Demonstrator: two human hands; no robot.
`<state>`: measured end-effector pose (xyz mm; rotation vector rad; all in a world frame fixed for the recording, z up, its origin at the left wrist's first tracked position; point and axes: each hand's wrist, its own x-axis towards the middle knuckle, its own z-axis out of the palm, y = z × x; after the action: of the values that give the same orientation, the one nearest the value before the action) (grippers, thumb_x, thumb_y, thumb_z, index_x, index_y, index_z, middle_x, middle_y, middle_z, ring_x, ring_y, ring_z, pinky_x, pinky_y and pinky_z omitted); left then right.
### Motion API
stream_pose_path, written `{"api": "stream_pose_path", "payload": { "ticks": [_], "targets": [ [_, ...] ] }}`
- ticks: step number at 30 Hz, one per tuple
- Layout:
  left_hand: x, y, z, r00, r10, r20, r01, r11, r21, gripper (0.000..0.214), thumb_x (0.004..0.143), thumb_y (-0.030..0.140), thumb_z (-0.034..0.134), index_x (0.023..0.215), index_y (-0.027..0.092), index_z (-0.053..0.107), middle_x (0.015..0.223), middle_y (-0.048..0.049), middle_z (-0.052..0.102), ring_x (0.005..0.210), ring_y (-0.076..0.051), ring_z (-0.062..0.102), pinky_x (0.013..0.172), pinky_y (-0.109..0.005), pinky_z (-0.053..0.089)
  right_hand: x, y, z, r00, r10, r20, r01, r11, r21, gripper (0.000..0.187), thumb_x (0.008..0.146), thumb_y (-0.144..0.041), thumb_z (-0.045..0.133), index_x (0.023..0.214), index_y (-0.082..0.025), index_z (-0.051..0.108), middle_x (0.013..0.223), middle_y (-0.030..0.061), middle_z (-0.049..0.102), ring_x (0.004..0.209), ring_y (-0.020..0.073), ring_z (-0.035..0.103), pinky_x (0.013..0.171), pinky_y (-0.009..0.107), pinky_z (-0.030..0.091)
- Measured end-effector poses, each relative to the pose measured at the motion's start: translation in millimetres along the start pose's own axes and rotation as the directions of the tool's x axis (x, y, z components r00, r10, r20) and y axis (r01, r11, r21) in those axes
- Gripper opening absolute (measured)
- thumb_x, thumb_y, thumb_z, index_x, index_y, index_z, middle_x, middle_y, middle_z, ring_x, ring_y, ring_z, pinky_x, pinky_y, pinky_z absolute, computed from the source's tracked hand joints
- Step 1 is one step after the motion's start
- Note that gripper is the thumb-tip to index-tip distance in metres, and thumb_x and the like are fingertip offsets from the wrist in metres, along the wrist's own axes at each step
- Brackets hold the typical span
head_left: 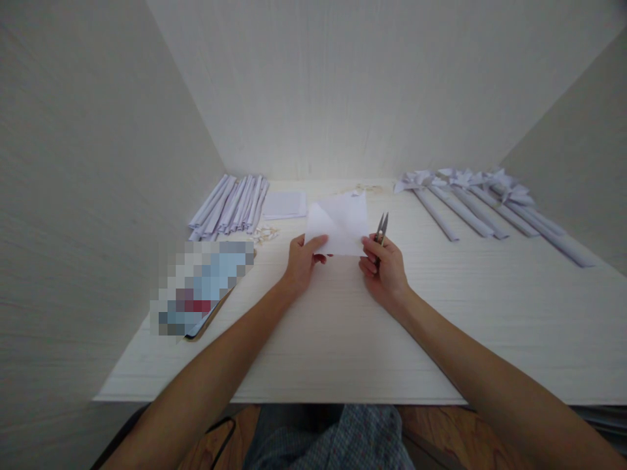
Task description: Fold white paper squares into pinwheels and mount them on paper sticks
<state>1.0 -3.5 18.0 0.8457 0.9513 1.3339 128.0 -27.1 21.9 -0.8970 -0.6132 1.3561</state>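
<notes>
A square sheet of white paper point(337, 222) is held up in front of me, with a faint diagonal crease across it. My left hand point(304, 260) grips its lower left edge, thumb on top and fingers behind. At the lower right corner, my right hand point(385, 264) pinches the paper between thumb and finger. That same hand also keeps a pair of thread snips point(381, 228) in its palm, blades pointing up and away from me. The fingers behind the paper are partly hidden.
Rolled paper sticks point(230, 203) lie bunched at the back left, beside a stack of white paper squares point(284, 204). Small scraps point(264, 234) lie in front of the stack. Several paper pinwheels point(463, 179) on sticks rest at the back right. A blurred phone-like device point(210, 287) lies left.
</notes>
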Motion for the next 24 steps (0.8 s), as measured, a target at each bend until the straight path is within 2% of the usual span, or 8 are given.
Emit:
{"api": "stream_pose_path", "payload": {
  "ticks": [4,6,10,15,20,24],
  "targets": [
    [-0.9,-1.7,0.0,0.996,-0.02,0.089,0.017,0.999,0.029,0.013,0.051,0.023,0.064,0.051,0.013,0.054,0.049,0.0015,0.054,0.041,-0.006,0.046,0.035,-0.018,0.032,2.7,-3.0,-1.7,0.999,0.033,-0.013,-0.032,0.995,0.093,0.025,0.06,-0.021,0.065,0.061,-0.019,0.04,0.039,-0.0119,0.029,0.031,0.0009,0.021,0.029,0.015,0.012],
    [-1.3,-2.2,0.2,0.995,0.001,0.097,-0.005,0.999,0.048,0.015,0.052,0.024,0.064,0.05,0.013,0.055,0.047,0.0015,0.053,0.04,-0.007,0.045,0.035,-0.018,0.031,3.9,-3.2,-2.3,0.999,0.048,-0.006,-0.046,0.99,0.136,0.03,0.06,-0.025,0.067,0.06,-0.019,0.037,0.039,-0.0121,0.029,0.031,0.0006,0.019,0.029,0.015,0.012],
    [-0.9,-1.2,0.4,0.999,0.035,0.015,-0.035,0.999,0.019,0.018,0.053,0.027,0.067,0.053,0.013,0.056,0.048,0.0017,0.055,0.04,-0.006,0.046,0.036,-0.018,0.03,4.1,-1.7,-1.3,0.998,0.05,0.034,-0.055,0.987,0.152,0.033,0.058,-0.033,0.07,0.061,-0.019,0.04,0.038,-0.0132,0.028,0.031,0.0,0.018,0.028,0.014,0.013],
    [-0.4,1.0,1.9,0.999,0.021,-0.03,-0.022,0.999,-0.041,0.02,0.052,0.028,0.069,0.059,0.012,0.058,0.053,0.0013,0.058,0.042,-0.006,0.048,0.037,-0.017,0.031,0.1,1.6,2.3,0.997,0.013,0.073,-0.017,0.998,0.054,0.03,0.052,-0.025,0.074,0.065,-0.018,0.047,0.037,-0.0138,0.032,0.029,-0.0007,0.02,0.028,0.014,0.011],
    [-2.2,-2.1,2.9,0.999,-0.003,0.052,0.003,1.0,0.0,0.018,0.05,0.026,0.069,0.058,0.012,0.06,0.054,0.0004,0.059,0.044,-0.008,0.05,0.039,-0.019,0.035,-1.3,2.9,2.6,0.995,0.019,0.093,-0.021,1.0,0.014,0.027,0.057,-0.024,0.07,0.06,-0.018,0.044,0.035,-0.0137,0.03,0.028,-0.0004,0.019,0.028,0.014,0.01],
    [-6.4,-6.0,3.5,0.989,0.048,0.139,-0.057,0.997,0.058,0.02,0.049,0.022,0.07,0.066,0.013,0.063,0.066,-0.0015,0.064,0.061,-0.012,0.057,0.057,-0.024,0.046,0.8,2.6,1.0,0.998,0.01,0.054,-0.013,0.998,0.059,0.038,0.059,-0.025,0.069,0.052,-0.019,0.032,0.034,-0.0133,0.027,0.028,-0.0003,0.019,0.028,0.015,0.011]
  ]
}}
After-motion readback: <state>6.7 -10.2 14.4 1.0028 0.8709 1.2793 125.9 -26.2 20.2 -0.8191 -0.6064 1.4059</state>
